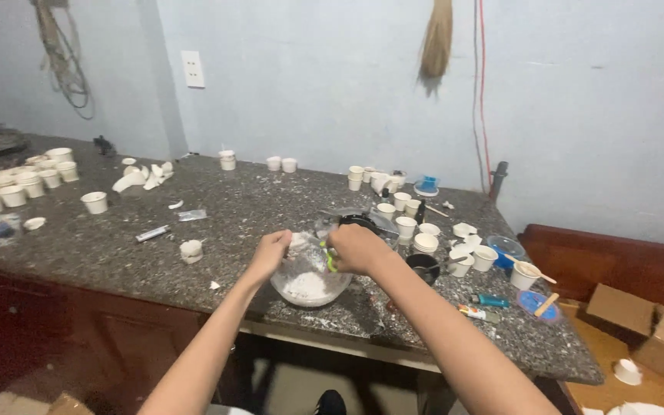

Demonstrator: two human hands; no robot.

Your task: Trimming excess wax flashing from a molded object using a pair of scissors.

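Note:
A clear glass bowl (310, 290) with white powder or crumbs stands near the front edge of the grey speckled stone counter (217, 223). My left hand (270, 252) is closed at the bowl's left rim, pinching a small white piece. At the right rim, my right hand (356, 248) grips a small tool with a green handle (330, 260). Both hands hover just over the bowl.
Many small white paper cups stand about: a cluster at far left (21, 188), several at the back and right (409, 224). A black cup (424, 267), blue lids (536, 302), small tubes (476, 311) and a wooden stick (547, 304) lie right. Cardboard boxes (639, 319) sit past the counter's right end.

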